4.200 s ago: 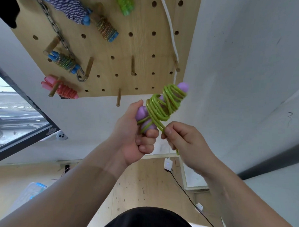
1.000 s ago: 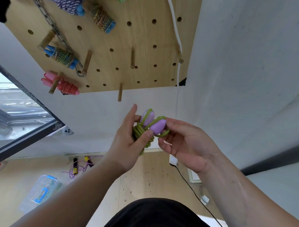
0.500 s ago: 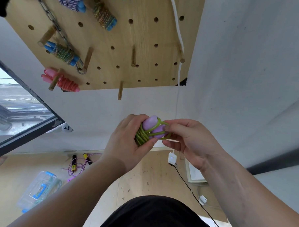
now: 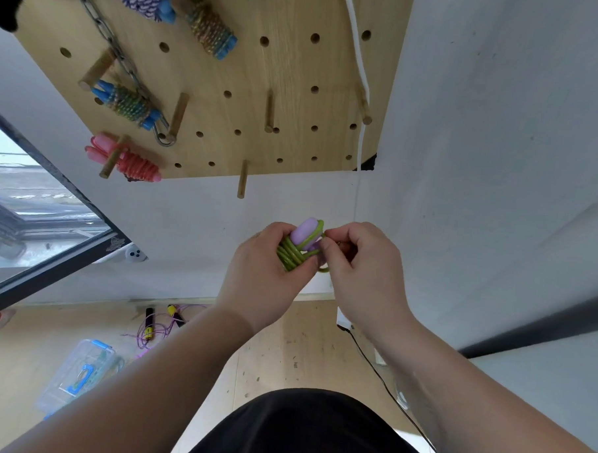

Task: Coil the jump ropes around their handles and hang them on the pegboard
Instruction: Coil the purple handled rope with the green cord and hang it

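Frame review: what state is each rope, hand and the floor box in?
green jump rope: coiled round its purple handles, not yet hung.
left hand: grips the green jump rope.
right hand: pinches its cord by the handles.
pink jump rope: coiled, hung on a peg.
purple rope: loose on the floor.
plastic box: lid on.

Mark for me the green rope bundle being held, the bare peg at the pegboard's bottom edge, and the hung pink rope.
Green rope bundle point(image 4: 290, 255): head view, on the green coils.
Bare peg point(image 4: 243, 179): head view, mid-shaft.
Pink rope point(image 4: 139, 166): head view, on its coiled middle.
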The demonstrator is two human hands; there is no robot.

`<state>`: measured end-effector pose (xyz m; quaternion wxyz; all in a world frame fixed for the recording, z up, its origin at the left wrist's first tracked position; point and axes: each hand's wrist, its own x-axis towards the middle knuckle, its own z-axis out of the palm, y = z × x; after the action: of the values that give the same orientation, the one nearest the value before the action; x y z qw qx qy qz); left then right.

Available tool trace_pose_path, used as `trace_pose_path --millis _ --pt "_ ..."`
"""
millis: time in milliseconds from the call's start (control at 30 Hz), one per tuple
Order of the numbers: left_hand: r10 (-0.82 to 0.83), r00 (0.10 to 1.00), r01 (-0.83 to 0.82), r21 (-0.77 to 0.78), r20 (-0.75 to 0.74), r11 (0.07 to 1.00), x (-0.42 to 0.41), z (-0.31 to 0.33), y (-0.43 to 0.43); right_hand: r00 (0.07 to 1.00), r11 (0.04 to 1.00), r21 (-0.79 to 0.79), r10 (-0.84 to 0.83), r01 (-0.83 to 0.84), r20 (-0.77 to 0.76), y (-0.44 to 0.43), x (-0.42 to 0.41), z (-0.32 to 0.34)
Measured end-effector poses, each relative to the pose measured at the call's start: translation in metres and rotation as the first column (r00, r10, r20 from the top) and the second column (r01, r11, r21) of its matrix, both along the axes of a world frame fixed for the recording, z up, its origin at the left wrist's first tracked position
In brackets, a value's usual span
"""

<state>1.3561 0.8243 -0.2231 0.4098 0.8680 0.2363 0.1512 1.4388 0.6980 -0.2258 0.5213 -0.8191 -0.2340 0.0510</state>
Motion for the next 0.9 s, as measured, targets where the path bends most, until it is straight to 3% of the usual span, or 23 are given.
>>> trace_pose_path --millis 100,233,367,633,800,900 --pt "-0.017 1.0 0.021 -0.237 0.019 0.971 -0.001 0.004 0.0 0.985 1.0 0.017 0.021 -0.024 0.168 -0.003 -0.002 -0.005" --pt "-0.034 0.997 0.059 -0.384 0.072 0.921 -0.002 0.007 -0.001 0.979 0.988 0.105 0.093 -0.114 0.184 -0.009 0.002 -0.006" --pt "-0.036 0.996 0.061 -0.333 0.081 0.941 -0.004 0.007 -0.004 0.964 0.982 0.07 0.16 -0.178 0.215 -0.011 0.005 -0.005" --pt "-0.037 0.992 0.039 -0.012 0.124 0.999 -0.008 0.01 -0.004 0.957 0.915 0.283 0.287 -0.286 0.039 -0.008 0.009 0.004" --pt "-0.035 0.988 0.036 -0.008 0.149 0.999 -0.009 0.016 -0.002 0.905 0.892 0.189 0.373 -0.41 0.202 -0.008 0.013 0.004" --pt "-0.038 0.991 0.044 -0.048 0.127 0.998 -0.008 0.018 0.002 0.872 0.875 0.112 0.44 -0.47 0.216 -0.01 0.017 0.003"
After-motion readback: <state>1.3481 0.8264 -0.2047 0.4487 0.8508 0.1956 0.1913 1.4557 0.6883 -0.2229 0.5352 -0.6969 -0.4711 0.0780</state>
